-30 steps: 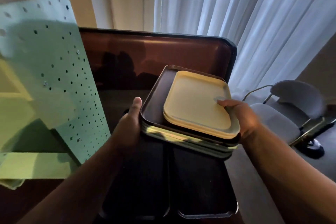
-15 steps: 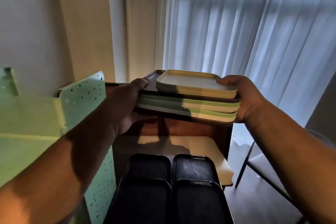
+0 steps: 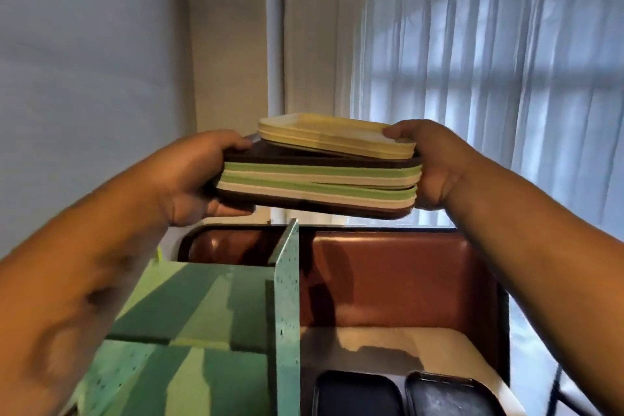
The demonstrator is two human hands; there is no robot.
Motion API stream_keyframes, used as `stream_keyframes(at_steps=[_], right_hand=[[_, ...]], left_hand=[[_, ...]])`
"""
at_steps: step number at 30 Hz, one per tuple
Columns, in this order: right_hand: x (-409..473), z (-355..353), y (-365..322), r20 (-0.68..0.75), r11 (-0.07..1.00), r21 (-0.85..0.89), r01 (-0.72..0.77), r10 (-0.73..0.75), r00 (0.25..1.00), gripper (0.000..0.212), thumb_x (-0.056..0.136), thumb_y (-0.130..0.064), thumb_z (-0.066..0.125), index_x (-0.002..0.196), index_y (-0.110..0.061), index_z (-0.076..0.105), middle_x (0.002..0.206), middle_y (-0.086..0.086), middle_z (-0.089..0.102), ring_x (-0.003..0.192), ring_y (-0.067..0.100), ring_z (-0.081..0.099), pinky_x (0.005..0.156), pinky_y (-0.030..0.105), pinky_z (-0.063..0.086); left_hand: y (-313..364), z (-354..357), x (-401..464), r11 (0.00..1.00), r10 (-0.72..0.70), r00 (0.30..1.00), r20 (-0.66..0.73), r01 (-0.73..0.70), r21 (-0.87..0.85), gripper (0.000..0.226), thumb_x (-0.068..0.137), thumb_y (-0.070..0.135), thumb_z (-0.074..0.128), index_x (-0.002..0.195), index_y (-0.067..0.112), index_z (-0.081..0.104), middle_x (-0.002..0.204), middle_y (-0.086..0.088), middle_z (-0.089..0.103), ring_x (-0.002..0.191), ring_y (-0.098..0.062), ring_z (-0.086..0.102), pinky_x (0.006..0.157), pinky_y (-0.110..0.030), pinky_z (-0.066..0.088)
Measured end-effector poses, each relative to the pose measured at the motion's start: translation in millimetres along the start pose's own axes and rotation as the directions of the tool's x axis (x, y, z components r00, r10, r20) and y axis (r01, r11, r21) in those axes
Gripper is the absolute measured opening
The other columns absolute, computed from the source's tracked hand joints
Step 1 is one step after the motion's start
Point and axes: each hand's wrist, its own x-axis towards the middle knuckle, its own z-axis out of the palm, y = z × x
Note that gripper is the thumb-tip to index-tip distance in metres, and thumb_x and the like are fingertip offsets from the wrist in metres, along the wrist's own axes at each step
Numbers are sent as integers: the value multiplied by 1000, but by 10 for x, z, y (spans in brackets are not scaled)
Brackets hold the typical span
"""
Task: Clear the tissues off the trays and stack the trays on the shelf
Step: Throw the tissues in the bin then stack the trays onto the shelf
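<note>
**Two-handed carry of tray stack, raised above shelf unit — placement pending**

Stack of trays is in the air, held at both short ends, above and behind the green perforated shelf and the brown-backed table. Left hand grips the left end: thumb over the top edge of the dark tray, fingers curled under the bottom. Right hand grips the right end, thumb tip resting on the cream trays on top, fingers out of sight under the stack. Both hands closed round the stack, not loose.

Stack make-up: small cream trays on top, then dark, green and white layers, dark tray at the bottom. The cream trays are smaller than the rest and sit off-centre toward the right; they also look tilted against the layers below. No tissues visible on the stack.

Two black trays lie side by side at the bottom edge on the table, not yet collected.

How to do this step well, as I judge it:
- Keep the stack level; it looks lower on the right, and the small top trays could slide.
- Keep the right thumb pinning the cream trays until the stack is set down.
- Lower the bottom tray flat onto the shelf surface, clear of the upright perforated panel, then slide the fingers out from below one side at a time.
- Which shelf level is the target cannot be told from this view.

Progress guess: mid-to-late, with the black trays left.
</note>
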Motion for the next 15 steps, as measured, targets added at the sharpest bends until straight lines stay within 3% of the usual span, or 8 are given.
stream_keyframes(at_steps=[4,7,10,13,15], right_hand=[[194,644,127,33,998,-50,-35,37,999,35,92,-17,54,126,-12,61,103,13,65,85,34,70,75,51,61],[303,1063,275,52,992,-111,-54,60,997,28,90,-13,52,117,-11,62,102,14,64,88,36,71,76,53,61],[395,1408,461,72,983,-171,-68,82,994,17,90,-12,51,104,-10,59,98,12,61,83,33,69,71,45,62],[475,1637,623,58,970,-222,-96,111,992,10,92,-9,50,97,-7,58,87,13,61,69,32,69,62,40,62],[497,1706,720,51,959,-239,-151,168,984,8,91,-8,48,93,-6,56,75,14,61,61,32,68,61,39,60]], left_hand=[[6,-703,49,996,14,996,-88,-7,84,25,98,15,45,114,5,62,80,-17,71,56,-25,73,55,-44,61],[-30,-1156,38,988,16,994,-110,1,152,29,99,13,41,117,2,62,89,-20,69,60,-26,72,54,-41,62],[-98,-1526,1,980,12,990,-140,16,200,27,99,10,41,108,-2,64,85,-20,68,67,-29,69,52,-38,61],[-193,-1761,-13,979,5,992,-129,21,204,22,100,12,46,93,0,63,70,-15,67,53,-23,69,45,-30,58],[-281,-1838,-19,976,-8,992,-128,36,216,23,101,16,49,91,0,62,69,-14,67,58,-25,68,52,-34,58]])
